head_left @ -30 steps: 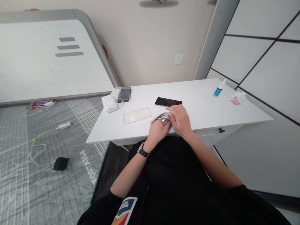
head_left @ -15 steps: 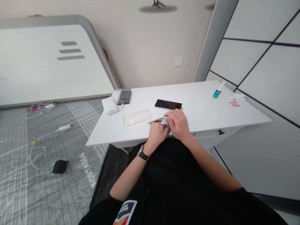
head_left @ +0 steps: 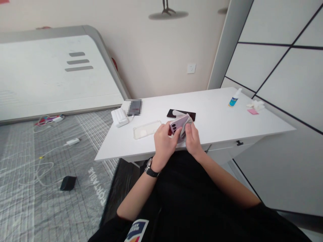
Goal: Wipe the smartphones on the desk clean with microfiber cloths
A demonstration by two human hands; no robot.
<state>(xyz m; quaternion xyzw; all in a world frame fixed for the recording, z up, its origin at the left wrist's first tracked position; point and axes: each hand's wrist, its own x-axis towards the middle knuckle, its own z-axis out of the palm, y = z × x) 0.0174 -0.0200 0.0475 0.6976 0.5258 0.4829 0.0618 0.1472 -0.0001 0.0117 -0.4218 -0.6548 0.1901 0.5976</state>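
Slim lilac phone [head_left: 180, 123], held in fingers of left hand [head_left: 164, 140], near front edge of white rectangular table [head_left: 214, 111]. Pale-grey cloth [head_left: 184, 129], pinched by right hand [head_left: 193, 139], against phone.

Single head-worn view, facing forward and down, near left hand [head_left: 163, 140] and right hand [head_left: 193, 138], white desk [head_left: 214, 121] ahead

Bright, diffuse light leaves only faint shadows on the white desk [head_left: 214, 114]. The plastic-covered mat [head_left: 55, 208] glints toward eight o'clock. Wide-angle stretch slants the panels [head_left: 262, 62] at two o'clock. Pixelation masks a dark object [head_left: 135, 107] near ten o'clock; the black shirt [head_left: 181, 205] toward six o'clock loses detail.
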